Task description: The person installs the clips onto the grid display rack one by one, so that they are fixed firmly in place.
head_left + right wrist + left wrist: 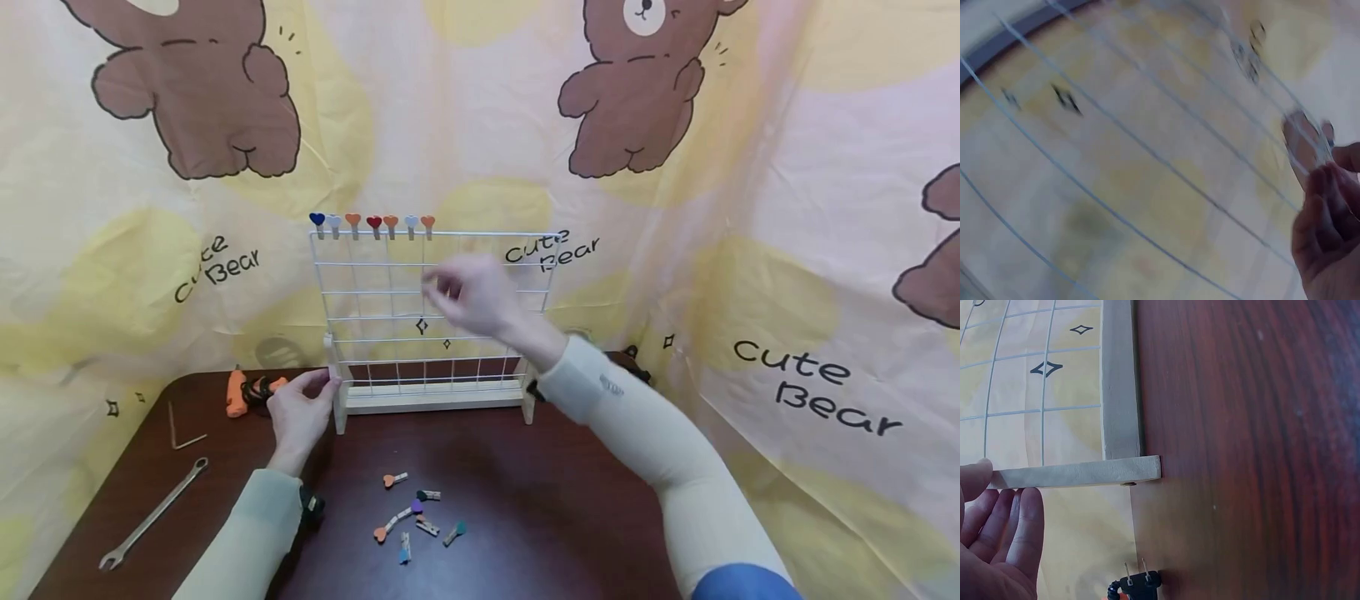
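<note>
A white wire grid rack [375, 292] stands upright in a wooden stand [435, 404] on the table. My left hand [303, 408] grips the stand's left post [1079, 474], thumb on one side and fingers on the other. Along the left part of the grid's top wire sits a row of heart clothespins [374, 223] in dark blue, pale blue, orange and red. My right hand [480, 296] is raised before the grid, blurred, its fingers curled and thumb close to the index finger. I cannot tell whether a clothespin is between those fingertips.
Several loose heart clothespins [405, 515] lie on the dark table [540, 517] before the stand. At the left are a wrench [153, 512], a hex key [174, 429] and an orange glue gun [237, 393] with a black cord. A bear-print curtain [450, 125] hangs behind.
</note>
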`<action>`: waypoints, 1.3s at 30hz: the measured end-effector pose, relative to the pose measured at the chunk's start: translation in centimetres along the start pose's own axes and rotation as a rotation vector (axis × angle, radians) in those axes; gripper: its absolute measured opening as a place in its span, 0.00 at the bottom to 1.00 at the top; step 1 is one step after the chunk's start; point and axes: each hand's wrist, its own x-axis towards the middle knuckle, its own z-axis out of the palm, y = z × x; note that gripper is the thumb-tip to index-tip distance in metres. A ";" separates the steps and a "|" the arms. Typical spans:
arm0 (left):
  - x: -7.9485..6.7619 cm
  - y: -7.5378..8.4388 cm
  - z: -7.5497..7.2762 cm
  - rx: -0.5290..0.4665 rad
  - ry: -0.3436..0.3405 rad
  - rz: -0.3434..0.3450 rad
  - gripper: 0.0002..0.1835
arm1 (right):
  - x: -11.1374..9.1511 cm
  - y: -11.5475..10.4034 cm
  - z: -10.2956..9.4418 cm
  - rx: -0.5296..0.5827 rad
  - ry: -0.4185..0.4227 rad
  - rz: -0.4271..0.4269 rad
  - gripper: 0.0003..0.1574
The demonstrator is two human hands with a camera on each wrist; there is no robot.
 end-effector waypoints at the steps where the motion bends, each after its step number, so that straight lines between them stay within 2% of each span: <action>1: 0.0 0.0 -0.1 0.001 0.002 0.000 0.15 | -1.4 -0.1 1.2 0.045 -0.061 -0.010 0.05; 3: 0.0 0.1 -0.2 0.004 0.007 0.002 0.15 | -4.5 -0.1 3.9 0.091 -0.208 -0.003 0.04; 7: 0.1 0.2 -0.3 0.010 0.012 0.012 0.15 | -10.2 -0.6 8.7 0.137 -0.546 0.067 0.05; 10: 0.1 0.3 -0.3 0.005 0.013 0.011 0.14 | -13.2 -1.4 11.4 0.182 -0.716 0.128 0.07; 14: 0.1 0.4 -0.3 -0.002 0.009 0.000 0.14 | -15.5 -2.2 13.9 0.165 -0.820 0.165 0.09; 18: 0.0 0.5 -0.3 -0.001 -0.004 -0.020 0.15 | -16.8 -2.6 15.6 0.093 -0.838 0.156 0.10; 22: -0.1 0.5 -0.2 -0.004 -0.009 -0.026 0.15 | -17.5 -2.3 16.0 0.077 -0.819 0.134 0.11; 24: -0.1 0.5 -0.1 -0.002 -0.008 -0.023 0.15 | -17.5 -1.9 15.6 0.088 -0.786 0.118 0.10; 26: -0.1 0.5 0.0 0.003 -0.006 -0.017 0.15 | -17.2 -1.4 14.7 0.111 -0.721 0.099 0.10; 29: -0.2 0.6 -0.1 0.008 -0.001 -0.006 0.14 | -15.8 -0.7 12.4 0.186 -0.596 0.120 0.10; 31: -0.2 0.6 -0.2 0.010 0.002 -0.002 0.14 | -14.2 -0.2 10.4 0.228 -0.495 0.145 0.10; 35: -0.2 0.5 -0.2 0.016 -0.002 -0.002 0.14 | -9.6 0.4 5.3 0.357 -0.306 0.270 0.12; 39: -0.2 0.5 -0.1 0.018 -0.005 0.000 0.14 | -3.8 1.0 -0.4 0.378 -0.021 0.241 0.10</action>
